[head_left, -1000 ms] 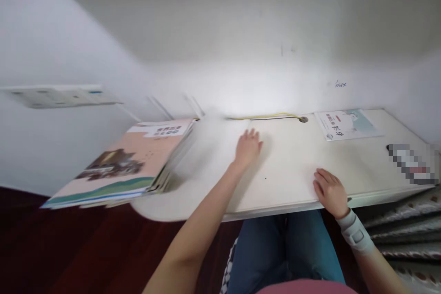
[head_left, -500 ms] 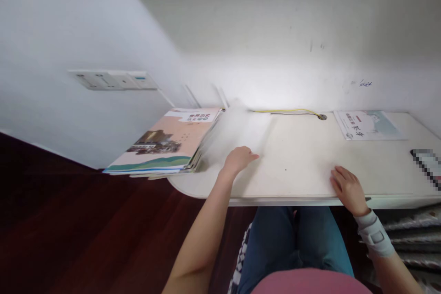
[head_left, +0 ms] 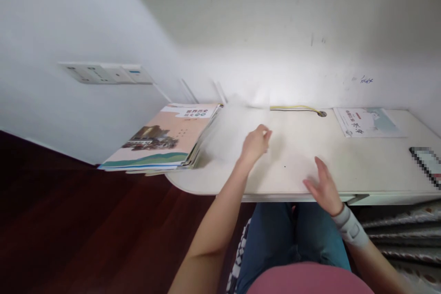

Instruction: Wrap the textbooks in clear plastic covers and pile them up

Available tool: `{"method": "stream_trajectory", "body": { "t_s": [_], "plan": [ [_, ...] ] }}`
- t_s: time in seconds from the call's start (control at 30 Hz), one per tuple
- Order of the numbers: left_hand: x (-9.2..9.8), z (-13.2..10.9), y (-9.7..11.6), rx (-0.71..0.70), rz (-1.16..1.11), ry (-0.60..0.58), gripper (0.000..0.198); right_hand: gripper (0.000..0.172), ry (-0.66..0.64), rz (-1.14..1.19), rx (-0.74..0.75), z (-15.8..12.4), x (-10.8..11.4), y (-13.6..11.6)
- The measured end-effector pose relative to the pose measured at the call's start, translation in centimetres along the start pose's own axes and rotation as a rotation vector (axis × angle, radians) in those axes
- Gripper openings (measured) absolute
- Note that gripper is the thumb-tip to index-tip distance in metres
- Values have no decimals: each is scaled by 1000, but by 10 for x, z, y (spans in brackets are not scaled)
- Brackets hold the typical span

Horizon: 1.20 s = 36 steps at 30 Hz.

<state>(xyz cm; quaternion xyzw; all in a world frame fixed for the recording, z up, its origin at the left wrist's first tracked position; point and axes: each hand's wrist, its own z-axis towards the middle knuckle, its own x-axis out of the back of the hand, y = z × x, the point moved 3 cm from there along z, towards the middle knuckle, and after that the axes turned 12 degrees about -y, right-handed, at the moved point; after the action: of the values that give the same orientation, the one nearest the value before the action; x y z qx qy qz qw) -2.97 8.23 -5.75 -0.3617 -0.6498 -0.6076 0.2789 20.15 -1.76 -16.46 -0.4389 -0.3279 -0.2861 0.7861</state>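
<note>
My left hand [head_left: 255,146] is closed in a pinch above the desk, its fingers at the edge of a thin whitish sheet [head_left: 229,131]. Blurred and nearly the colour of the desk, the sheet has outlines that are hard to make out; it hides part of the yellow cable at the back. Left of it lies a stack of textbooks [head_left: 161,135], the top one with a peach cover and a building picture. My right hand [head_left: 324,188], a grey band around its wrist, hovers open over the desk's front edge, thumb and fingers apart, holding nothing.
On the white desk [head_left: 292,177], a thin booklet [head_left: 370,122] lies at the back right. A pixelated dark-edged device [head_left: 427,165] is at the far right. A yellow cable [head_left: 292,107] runs to a hole by the wall. Wall sockets [head_left: 106,73] are at left.
My left hand has moved right and away from me, with the sheet's edge shifting right too. My right hand has lifted, moved left and spread its fingers.
</note>
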Motion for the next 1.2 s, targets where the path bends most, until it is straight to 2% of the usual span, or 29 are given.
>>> {"method": "stream_trajectory", "body": {
  "t_s": [0.07, 0.1, 0.17, 0.2, 0.27, 0.37, 0.47, 0.53, 0.6, 0.7, 0.8, 0.9, 1.1, 1.2],
  "plan": [
    [-11, -13, 39, -181, -359, -93, 37, 89, 25, 130, -23, 12, -16, -28],
    [-15, -20, 56, -257, -512, -148, 41, 94, 79, 191, -57, 17, -21, -38],
    [-14, -39, 80, -414, -761, -173, 47, 91, 187, 274, -106, 27, -24, -46],
    [-10, -48, 85, -476, -857, -159, 50, 86, 244, 280, -117, 30, -21, -45],
    [4, -64, 82, -543, -991, -87, 52, 71, 355, 208, -96, 34, -4, -33],
    [23, -75, 46, -497, -1044, 73, 51, 57, 513, -40, -9, 30, 37, -4],
    [23, -69, -7, -367, -921, 192, 52, 46, 575, -311, 44, 15, 77, 23],
    [9, -60, -43, -233, -770, 181, 55, 42, 556, -438, 44, 2, 95, 35],
    [-10, -51, -74, -71, -565, 115, 56, 40, 499, -512, 48, -13, 102, 44],
    [-33, -45, -102, 101, -158, 41, 51, 41, 366, -555, 63, -34, 98, 54],
    [-41, -45, -109, 234, 134, 20, 49, 37, 208, -555, 39, -51, 86, 68],
    [-41, -45, -105, 299, 239, -32, 51, 31, 85, -542, -6, -61, 75, 84],
    [-43, -48, -92, 312, 329, -63, 51, 35, -29, -500, -32, -66, 72, 96],
    [-30, -58, -85, 314, 363, -5, 55, 37, -40, -463, 23, -66, 79, 93]
  ]
}}
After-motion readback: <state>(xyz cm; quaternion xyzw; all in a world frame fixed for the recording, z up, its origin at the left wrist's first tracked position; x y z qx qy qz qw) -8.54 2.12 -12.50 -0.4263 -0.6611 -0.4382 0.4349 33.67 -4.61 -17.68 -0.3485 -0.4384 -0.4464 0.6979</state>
